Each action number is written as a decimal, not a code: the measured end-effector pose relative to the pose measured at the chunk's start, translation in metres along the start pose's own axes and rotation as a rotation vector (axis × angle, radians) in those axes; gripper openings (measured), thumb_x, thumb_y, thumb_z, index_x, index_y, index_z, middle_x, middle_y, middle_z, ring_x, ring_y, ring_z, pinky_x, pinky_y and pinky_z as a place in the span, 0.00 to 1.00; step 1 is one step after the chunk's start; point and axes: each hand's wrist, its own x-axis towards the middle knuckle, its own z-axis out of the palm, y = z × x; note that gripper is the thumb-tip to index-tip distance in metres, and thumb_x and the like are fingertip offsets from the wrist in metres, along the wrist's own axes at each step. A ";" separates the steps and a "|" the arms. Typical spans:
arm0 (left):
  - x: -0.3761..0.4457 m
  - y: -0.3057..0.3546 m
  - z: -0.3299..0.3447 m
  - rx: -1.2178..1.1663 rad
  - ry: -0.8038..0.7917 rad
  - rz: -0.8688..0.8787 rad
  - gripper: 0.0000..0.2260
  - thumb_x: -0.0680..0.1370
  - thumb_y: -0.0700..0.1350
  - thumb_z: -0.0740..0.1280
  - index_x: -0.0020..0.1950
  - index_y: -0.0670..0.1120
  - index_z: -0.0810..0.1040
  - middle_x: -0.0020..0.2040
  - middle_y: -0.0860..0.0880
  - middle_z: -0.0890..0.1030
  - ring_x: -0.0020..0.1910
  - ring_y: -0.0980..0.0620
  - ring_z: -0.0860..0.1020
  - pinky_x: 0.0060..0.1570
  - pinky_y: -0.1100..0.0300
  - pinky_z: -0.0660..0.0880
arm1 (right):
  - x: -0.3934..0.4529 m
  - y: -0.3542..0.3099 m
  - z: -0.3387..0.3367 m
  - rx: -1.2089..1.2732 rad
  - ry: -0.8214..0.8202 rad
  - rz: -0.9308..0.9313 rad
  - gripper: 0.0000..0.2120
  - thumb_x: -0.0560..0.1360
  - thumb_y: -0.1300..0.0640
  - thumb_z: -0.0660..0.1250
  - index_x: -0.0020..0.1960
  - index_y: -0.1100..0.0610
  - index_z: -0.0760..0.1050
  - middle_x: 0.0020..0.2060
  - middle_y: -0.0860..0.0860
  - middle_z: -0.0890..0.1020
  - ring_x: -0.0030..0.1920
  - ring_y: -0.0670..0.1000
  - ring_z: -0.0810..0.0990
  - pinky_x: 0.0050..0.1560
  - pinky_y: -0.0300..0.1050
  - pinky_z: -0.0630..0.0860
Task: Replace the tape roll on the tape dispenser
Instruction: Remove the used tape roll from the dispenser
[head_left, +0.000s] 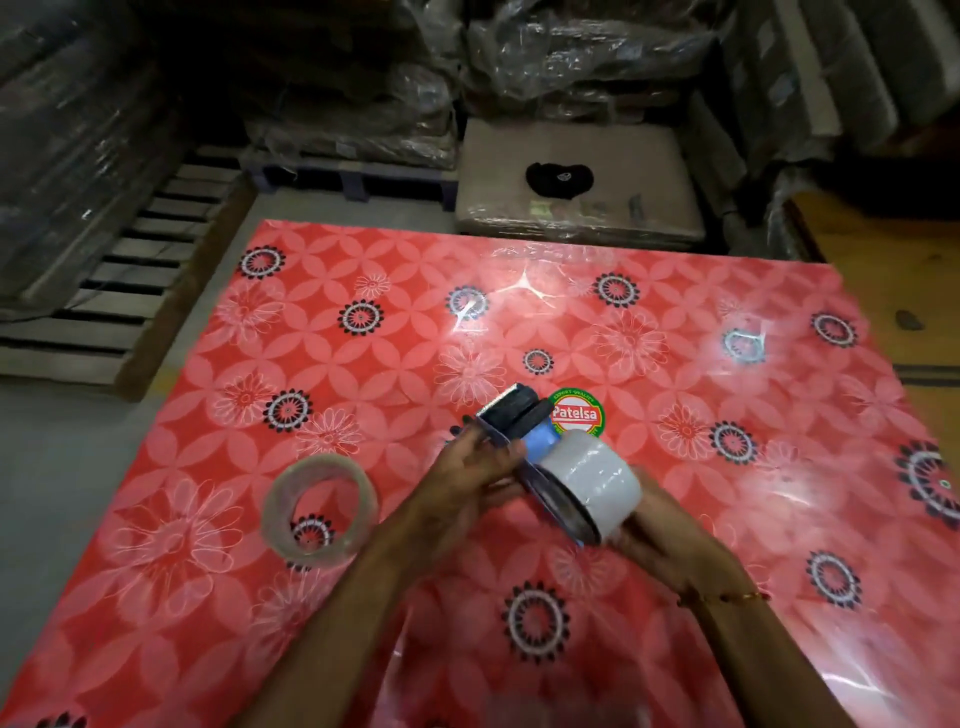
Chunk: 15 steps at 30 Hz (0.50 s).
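A tape dispenser (511, 415) with a dark head and a blue body is held above the middle of a red flowered sheet (727, 415). My left hand (475, 467) grips its frame from the left. A thick white tape roll (592, 480) sits at the dispenser's near end, and my right hand (657, 535) holds that roll from the right and below. A thin, nearly bare clear roll (319, 506) lies flat on the sheet, to the left of my left forearm.
A round green and red sticker (584, 413) lies on the sheet just behind the dispenser. A wooden pallet (124, 291) stands at the left. A wrapped carton (576, 182) with a dark object on top sits behind the sheet, among plastic-wrapped stacks.
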 end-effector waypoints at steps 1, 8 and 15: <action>0.006 0.001 -0.003 0.004 0.022 0.018 0.27 0.69 0.51 0.75 0.67 0.49 0.77 0.61 0.44 0.80 0.53 0.48 0.80 0.51 0.53 0.77 | 0.002 -0.003 -0.004 -0.024 0.019 -0.043 0.19 0.79 0.75 0.55 0.44 0.61 0.81 0.31 0.49 0.86 0.31 0.44 0.83 0.34 0.35 0.80; 0.022 -0.006 -0.024 0.381 0.056 0.249 0.13 0.76 0.36 0.71 0.58 0.46 0.78 0.49 0.55 0.86 0.48 0.58 0.82 0.47 0.64 0.78 | 0.019 -0.005 -0.028 -0.203 0.074 -0.312 0.05 0.74 0.63 0.71 0.45 0.63 0.85 0.35 0.55 0.84 0.33 0.49 0.78 0.33 0.40 0.71; 0.005 -0.030 -0.033 0.786 0.111 0.468 0.20 0.70 0.44 0.75 0.60 0.51 0.76 0.51 0.57 0.83 0.47 0.60 0.79 0.49 0.61 0.77 | 0.019 0.016 -0.026 -0.554 0.219 -0.765 0.11 0.75 0.64 0.72 0.38 0.51 0.84 0.35 0.51 0.79 0.35 0.46 0.77 0.38 0.41 0.69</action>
